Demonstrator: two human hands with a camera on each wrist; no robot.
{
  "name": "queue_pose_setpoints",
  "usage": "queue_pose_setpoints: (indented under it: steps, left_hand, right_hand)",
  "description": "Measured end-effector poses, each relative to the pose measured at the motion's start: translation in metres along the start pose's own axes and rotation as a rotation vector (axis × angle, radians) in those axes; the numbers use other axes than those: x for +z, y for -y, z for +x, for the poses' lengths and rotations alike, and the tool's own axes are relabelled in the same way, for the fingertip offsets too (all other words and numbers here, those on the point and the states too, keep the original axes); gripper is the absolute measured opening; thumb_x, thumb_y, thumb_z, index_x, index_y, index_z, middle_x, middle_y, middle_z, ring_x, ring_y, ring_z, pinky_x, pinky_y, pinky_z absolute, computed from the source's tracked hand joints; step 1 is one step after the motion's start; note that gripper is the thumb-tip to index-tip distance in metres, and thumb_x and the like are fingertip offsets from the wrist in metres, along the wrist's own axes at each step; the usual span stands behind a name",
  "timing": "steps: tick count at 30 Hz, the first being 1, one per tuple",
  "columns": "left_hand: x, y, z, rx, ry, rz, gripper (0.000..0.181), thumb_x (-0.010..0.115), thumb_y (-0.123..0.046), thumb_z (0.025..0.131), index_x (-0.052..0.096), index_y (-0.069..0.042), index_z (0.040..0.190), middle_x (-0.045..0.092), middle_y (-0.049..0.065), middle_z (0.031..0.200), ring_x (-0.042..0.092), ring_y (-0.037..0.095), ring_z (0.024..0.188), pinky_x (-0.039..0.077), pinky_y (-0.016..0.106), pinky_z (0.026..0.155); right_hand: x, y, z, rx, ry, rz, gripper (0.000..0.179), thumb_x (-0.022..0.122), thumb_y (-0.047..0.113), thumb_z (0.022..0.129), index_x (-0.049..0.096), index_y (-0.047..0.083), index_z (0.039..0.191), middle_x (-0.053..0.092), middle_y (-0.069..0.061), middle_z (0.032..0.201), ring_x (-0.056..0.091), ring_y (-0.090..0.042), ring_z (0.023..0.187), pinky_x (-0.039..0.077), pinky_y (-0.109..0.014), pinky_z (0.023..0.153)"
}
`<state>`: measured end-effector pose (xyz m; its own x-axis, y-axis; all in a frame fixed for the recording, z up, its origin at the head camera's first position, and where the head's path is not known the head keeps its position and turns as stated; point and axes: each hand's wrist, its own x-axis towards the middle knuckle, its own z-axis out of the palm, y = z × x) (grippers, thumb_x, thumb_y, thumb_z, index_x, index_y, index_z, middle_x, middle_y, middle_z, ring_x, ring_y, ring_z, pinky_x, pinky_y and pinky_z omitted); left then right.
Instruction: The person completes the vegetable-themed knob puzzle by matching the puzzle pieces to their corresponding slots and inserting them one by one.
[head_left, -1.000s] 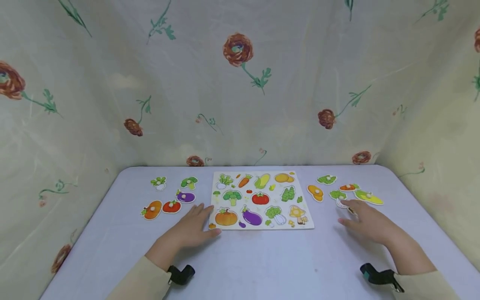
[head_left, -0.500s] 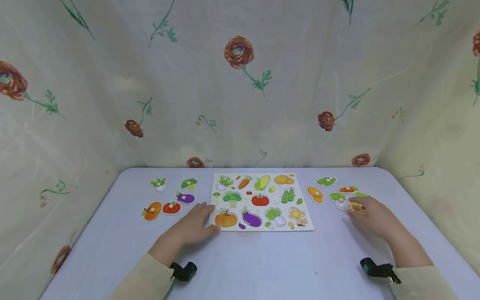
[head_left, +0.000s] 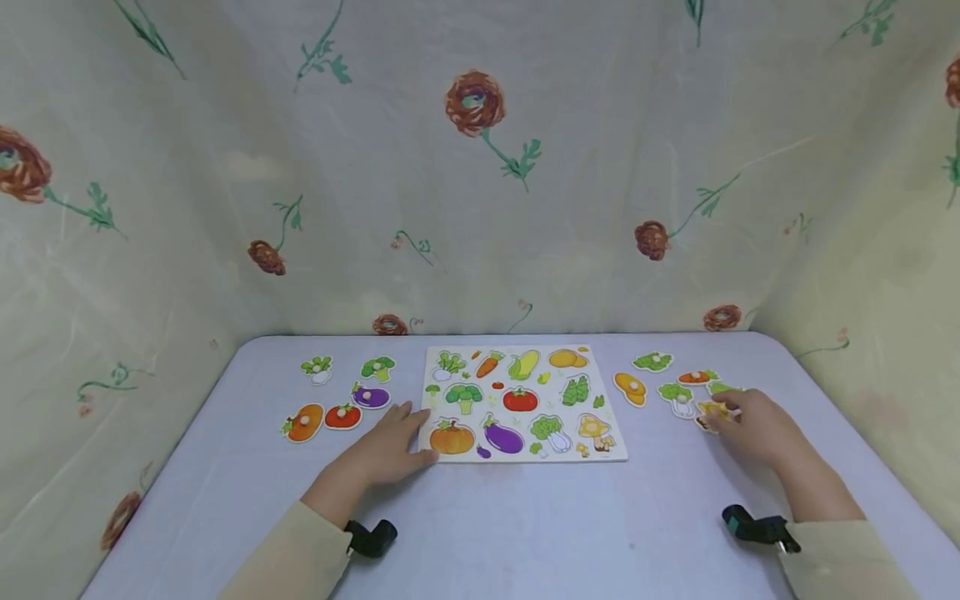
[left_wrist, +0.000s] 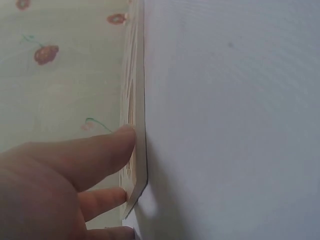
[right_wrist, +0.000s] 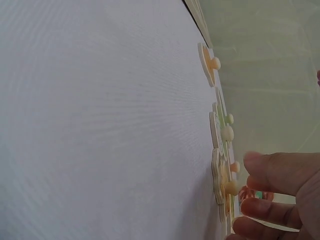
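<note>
My left hand (head_left: 386, 446) rests at the lower left corner of a white vegetable puzzle board (head_left: 495, 448). In the left wrist view its thumb (left_wrist: 107, 152) lies against the board's edge, fingers extended. My right hand (head_left: 761, 429) hovers at a yellow mushroom puzzle piece (head_left: 712, 410), covering part of it. In the right wrist view the thumb and fingers are straight and a little apart, just off the piece's round knob (right_wrist: 231, 188). Close by lie a cabbage piece (head_left: 678, 398), a carrot piece (head_left: 699, 377) and a corn piece (head_left: 722, 387), which the right hand mostly hides.
A potato piece (head_left: 630, 388) and a green leafy piece (head_left: 653, 361) lie right of the board. On the left are pumpkin (head_left: 303, 423), tomato (head_left: 342, 417), eggplant (head_left: 371, 396), broccoli (head_left: 378, 367) and radish (head_left: 318, 369) pieces. A flowered curtain (head_left: 570, 167) hangs behind the table.
My right hand has moved right from over the cabbage piece to the mushroom piece, uncovering the cabbage and covering most of the corn. The left hand stays at the board's corner.
</note>
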<state>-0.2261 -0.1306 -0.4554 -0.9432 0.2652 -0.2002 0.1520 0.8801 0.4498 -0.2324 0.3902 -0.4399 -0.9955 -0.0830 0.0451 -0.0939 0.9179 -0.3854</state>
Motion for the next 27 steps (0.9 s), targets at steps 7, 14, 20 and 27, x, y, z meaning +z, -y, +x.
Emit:
queue_pose_setpoints:
  steps: [7, 14, 20, 27]
  left_hand:
    - [0.000, 0.000, -0.002, -0.002, -0.005, -0.004, 0.074, 0.070, -0.042, 0.092, 0.042, -0.013, 0.153, 0.025, 0.019, 0.162, 0.017, 0.039, 0.151, 0.027, 0.061, 0.114]
    - [0.001, 0.001, -0.001, -0.001, 0.008, 0.007, 0.074, 0.069, -0.043, 0.093, 0.039, -0.015, 0.155, 0.023, 0.018, 0.164, 0.015, 0.038, 0.151, 0.026, 0.061, 0.115]
    - [-0.001, -0.001, -0.003, -0.006, 0.016, 0.006, 0.076, 0.068, -0.042, 0.093, 0.037, -0.015, 0.156, 0.022, 0.018, 0.164, 0.014, 0.039, 0.151, 0.025, 0.061, 0.115]
    - [-0.002, 0.000, -0.004, 0.002, 0.024, 0.021, 0.075, 0.067, -0.043, 0.094, 0.036, -0.015, 0.156, 0.020, 0.019, 0.164, 0.012, 0.039, 0.152, 0.024, 0.061, 0.116]
  right_hand:
    - [0.000, 0.000, 0.005, 0.027, 0.026, 0.025, 0.041, 0.068, 0.016, 0.092, 0.060, -0.016, 0.116, 0.062, -0.026, 0.093, 0.060, -0.037, 0.083, 0.050, -0.050, 0.070]
    - [0.003, -0.004, 0.008, 0.082, 0.028, 0.064, 0.037, 0.069, 0.018, 0.092, 0.060, -0.013, 0.112, 0.063, -0.018, 0.089, 0.057, -0.029, 0.080, 0.045, -0.037, 0.066]
    - [0.006, -0.010, 0.008, 0.098, -0.003, 0.078, 0.028, 0.068, 0.015, 0.091, 0.062, -0.010, 0.103, 0.063, -0.015, 0.083, 0.056, -0.028, 0.076, 0.041, -0.037, 0.065]
    - [0.008, -0.013, 0.010, 0.101, -0.030, 0.069, 0.023, 0.067, 0.016, 0.092, 0.063, -0.006, 0.098, 0.062, -0.013, 0.081, 0.056, -0.028, 0.075, 0.040, -0.038, 0.065]
